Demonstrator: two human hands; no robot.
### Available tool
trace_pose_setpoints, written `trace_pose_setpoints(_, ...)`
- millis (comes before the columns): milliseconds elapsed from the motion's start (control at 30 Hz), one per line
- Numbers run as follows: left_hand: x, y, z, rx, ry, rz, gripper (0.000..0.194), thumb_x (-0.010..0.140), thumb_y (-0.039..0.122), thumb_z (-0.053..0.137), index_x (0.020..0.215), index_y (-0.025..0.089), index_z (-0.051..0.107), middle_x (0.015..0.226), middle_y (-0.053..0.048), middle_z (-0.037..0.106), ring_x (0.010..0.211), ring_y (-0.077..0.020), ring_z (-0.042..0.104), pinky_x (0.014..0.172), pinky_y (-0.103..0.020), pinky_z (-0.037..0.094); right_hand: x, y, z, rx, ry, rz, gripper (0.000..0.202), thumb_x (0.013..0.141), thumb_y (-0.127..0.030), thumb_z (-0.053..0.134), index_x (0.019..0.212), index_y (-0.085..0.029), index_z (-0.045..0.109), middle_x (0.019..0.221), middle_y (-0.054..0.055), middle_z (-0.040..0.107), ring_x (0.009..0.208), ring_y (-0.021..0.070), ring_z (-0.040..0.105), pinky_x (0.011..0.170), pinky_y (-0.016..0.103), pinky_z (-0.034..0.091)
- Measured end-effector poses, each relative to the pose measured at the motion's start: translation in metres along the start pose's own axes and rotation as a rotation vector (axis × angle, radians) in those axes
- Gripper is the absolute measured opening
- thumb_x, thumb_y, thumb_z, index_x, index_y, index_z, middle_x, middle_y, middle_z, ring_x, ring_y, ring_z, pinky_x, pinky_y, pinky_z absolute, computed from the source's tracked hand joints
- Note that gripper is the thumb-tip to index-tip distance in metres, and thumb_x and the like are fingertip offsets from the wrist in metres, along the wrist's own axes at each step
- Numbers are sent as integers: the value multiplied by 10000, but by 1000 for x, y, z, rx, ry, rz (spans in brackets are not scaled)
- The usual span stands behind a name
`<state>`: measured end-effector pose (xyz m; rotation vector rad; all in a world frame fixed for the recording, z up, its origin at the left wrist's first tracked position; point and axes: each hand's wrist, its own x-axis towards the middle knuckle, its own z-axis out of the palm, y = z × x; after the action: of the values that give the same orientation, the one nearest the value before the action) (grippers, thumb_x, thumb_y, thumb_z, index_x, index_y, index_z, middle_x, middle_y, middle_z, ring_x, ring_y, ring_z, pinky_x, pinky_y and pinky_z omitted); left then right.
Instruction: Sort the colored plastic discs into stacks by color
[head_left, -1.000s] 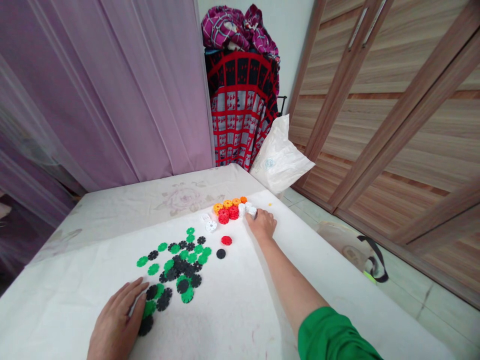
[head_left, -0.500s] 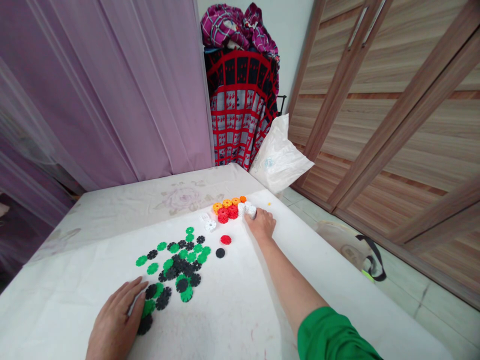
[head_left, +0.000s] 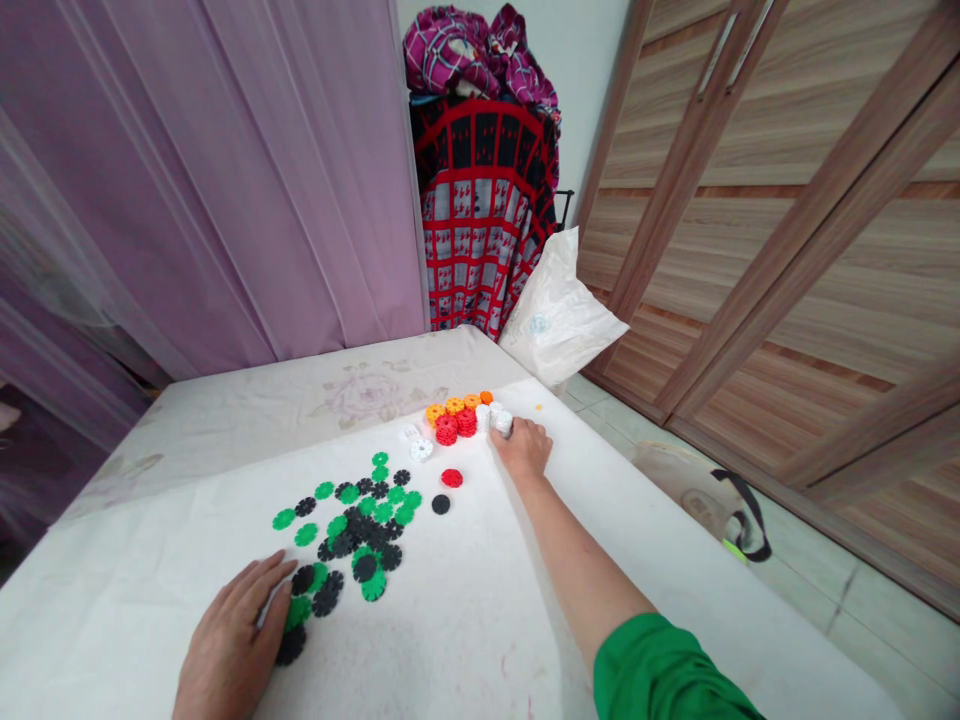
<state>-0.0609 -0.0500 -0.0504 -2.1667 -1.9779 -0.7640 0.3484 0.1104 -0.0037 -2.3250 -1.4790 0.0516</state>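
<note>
At the near left, the left hand [head_left: 236, 635] lies with fingers loosely bent beside green and black discs [head_left: 352, 535] scattered across the table [head_left: 450, 620]. Farther right, the right hand [head_left: 523, 447] has its fingers against white stacked discs [head_left: 500, 420]; its grip is unclear.

The curtain [head_left: 300, 180] is purple. The blanket [head_left: 480, 200] is red, black and grey, with red lines making squares. The cloth [head_left: 450, 50] on top is pinky purple with crossing pale lines. I see green discs [head_left: 373, 585], black discs [head_left: 328, 595], red discs [head_left: 447, 431], white discs [head_left: 421, 449] and orange discs [head_left: 455, 405]. The sleeve [head_left: 664, 670] is green. Pale purple flowers [head_left: 365, 394] dot the whitish sheet [head_left: 247, 405]. The doors [head_left: 750, 250] are brown with stripy wood lines.
</note>
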Motion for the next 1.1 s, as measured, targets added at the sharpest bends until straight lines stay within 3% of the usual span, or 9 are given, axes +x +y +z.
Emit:
trace_pose_setpoints(800, 1, 0, 4, 4, 2, -20, 453, 893, 536, 441, 1046, 268, 772, 1198, -46, 753, 1151, -281, 678, 1020, -445, 545, 0, 1, 0, 58, -22, 10, 365, 864, -419, 602, 1061, -133, 716, 1204, 169, 663, 1160, 312, 550, 907, 392, 404)
trace_pose_setpoints(1000, 2, 4, 3, 1, 12, -30, 464, 890, 544, 432, 1021, 267, 780, 1176, -46, 762, 1130, -277, 687, 1017, -431, 545, -11, 11, 2, 224, 82, 20, 405, 851, -360, 607, 1187, -139, 653, 1235, 157, 659, 1153, 288, 565, 961, 377, 411)
trace_pose_setpoints(1100, 3, 4, 2, -3, 12, -29, 471, 894, 543, 421, 1025, 269, 780, 1172, -44, 763, 1134, -283, 685, 1012, -442, 548, -31, 17, 5, 347, 132, -90, 304, 851, -304, 581, 1112, -172, 663, 1181, 118, 687, 1118, 253, 584, 995, 352, 415)
